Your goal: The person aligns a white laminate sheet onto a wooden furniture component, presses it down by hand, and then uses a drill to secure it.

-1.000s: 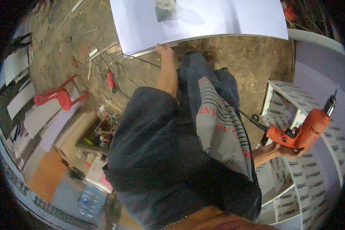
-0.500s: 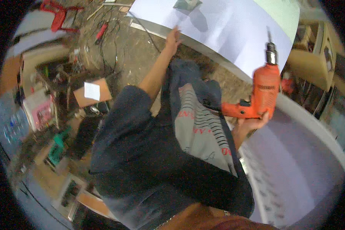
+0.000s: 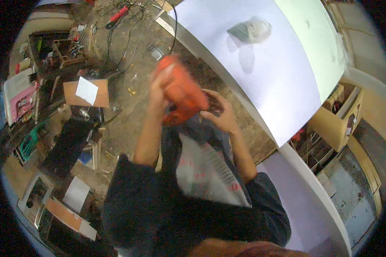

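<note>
An orange power drill (image 3: 184, 88) is held up in front of my body, blurred by motion. My left hand (image 3: 159, 88) is wrapped round its left side. Against the drill's right end, my right hand (image 3: 222, 115) curls its thumb and fingers about a dark thing (image 3: 214, 106), whose kind I cannot make out. The drill's chuck and bit do not show clearly. Beyond my hands lies a large white panel (image 3: 261, 81), with a see-through plastic bag (image 3: 249, 31) holding something greenish on top.
A red-handled tool (image 3: 119, 16) lies among black cables on the dirt floor. To the left are a brown board with white paper (image 3: 86, 91), a wooden box (image 3: 66, 53) and a green plastic thing (image 3: 29, 145). A yellowish drawer (image 3: 336, 120) stands at right, near another white panel (image 3: 296, 192).
The drill has gone from my right hand, where it pointed upward at the right, to my left hand at the middle. My right hand has moved left toward it. The view has shifted.
</note>
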`<action>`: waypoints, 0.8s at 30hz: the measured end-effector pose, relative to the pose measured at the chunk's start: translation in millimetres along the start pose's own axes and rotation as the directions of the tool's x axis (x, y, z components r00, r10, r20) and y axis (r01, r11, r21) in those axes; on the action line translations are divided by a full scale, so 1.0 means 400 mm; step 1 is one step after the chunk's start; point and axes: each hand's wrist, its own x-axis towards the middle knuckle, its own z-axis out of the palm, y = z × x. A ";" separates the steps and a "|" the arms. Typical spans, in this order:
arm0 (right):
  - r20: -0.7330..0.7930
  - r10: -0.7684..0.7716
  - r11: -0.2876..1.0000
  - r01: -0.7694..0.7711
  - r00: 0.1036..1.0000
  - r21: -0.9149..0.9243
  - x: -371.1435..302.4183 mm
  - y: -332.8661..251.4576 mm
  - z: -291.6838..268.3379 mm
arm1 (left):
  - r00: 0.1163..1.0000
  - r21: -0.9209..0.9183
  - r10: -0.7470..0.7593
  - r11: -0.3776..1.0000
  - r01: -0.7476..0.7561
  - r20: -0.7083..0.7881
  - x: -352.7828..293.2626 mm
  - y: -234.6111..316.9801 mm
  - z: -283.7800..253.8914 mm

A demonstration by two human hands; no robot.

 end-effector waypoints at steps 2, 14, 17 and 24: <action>-0.001 -0.016 0.877 0.013 1.000 -0.481 0.142 0.081 -0.037 | 0.987 0.187 0.100 0.979 -0.075 -0.127 0.051 0.049 -0.145; 0.144 -0.434 0.143 0.226 0.889 -0.964 0.571 0.524 -0.105 | 0.979 0.273 -0.017 0.959 0.074 -0.202 0.199 0.000 -0.649; 0.189 -0.447 0.106 0.262 0.874 -0.959 0.572 0.548 -0.129 | 0.952 0.210 -0.077 0.967 0.144 -0.297 0.185 -0.065 -0.641; 0.161 -0.378 0.148 0.231 0.912 -0.962 0.575 0.473 -0.109 | 0.949 0.171 -0.170 0.960 0.220 -0.267 0.161 -0.150 -0.610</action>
